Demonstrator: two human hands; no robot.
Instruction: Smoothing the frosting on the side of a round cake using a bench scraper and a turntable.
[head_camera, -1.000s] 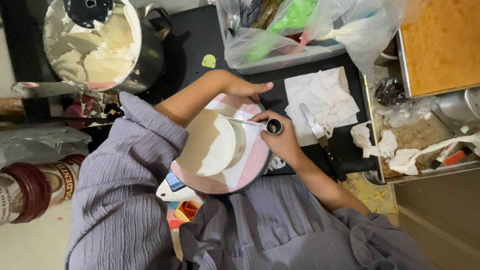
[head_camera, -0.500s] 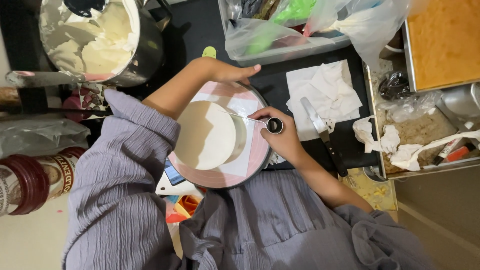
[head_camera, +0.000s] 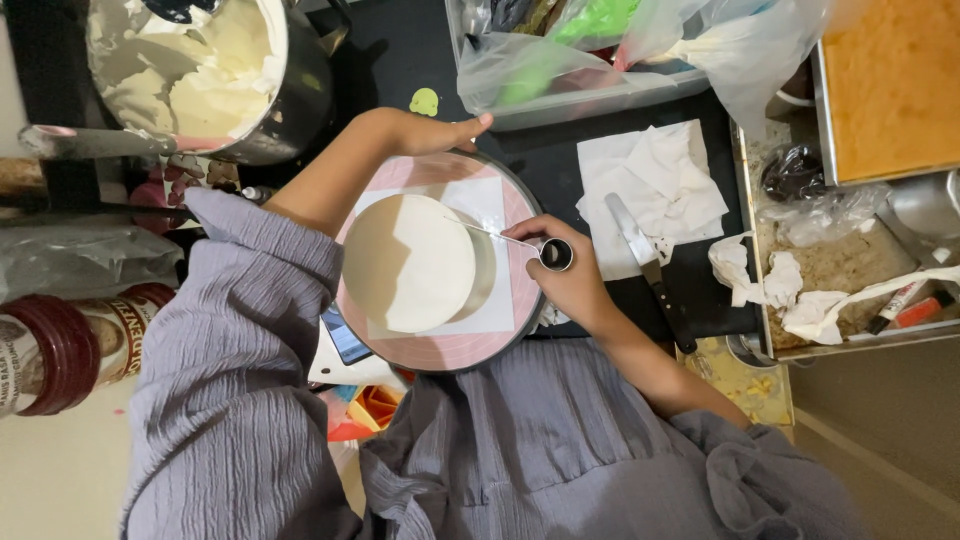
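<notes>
Black covers the bench (head_camera: 400, 60), which carries everything seen from above. Largest on it is the steel mixing bowl (head_camera: 215, 80) at the upper left, part full of pale cream. Next comes the round pink turntable (head_camera: 440, 350) in the middle, with a white square sheet on top and a white frosted cake (head_camera: 408, 262) sitting on that sheet, a little left of the turntable's centre. At the upper right stands a clear tub (head_camera: 560, 95) stuffed with plastic piping bags, one holding green cream, and right of it a tray of orange-brown sponge (head_camera: 890, 85). A crumpled white paper towel (head_camera: 655, 190) lies right of the turntable, with a flat-bladed knife (head_camera: 650, 270) resting across its lower edge. The left hand (head_camera: 425, 132) lies on the far rim of the turntable, fingers stretched out flat and closed around nothing. The right hand (head_camera: 565, 275) sits at the turntable's right rim, its grip closed on a small metal scraper tool (head_camera: 525, 245) whose thin blade reaches over to touch the right side of the cake.
</notes>
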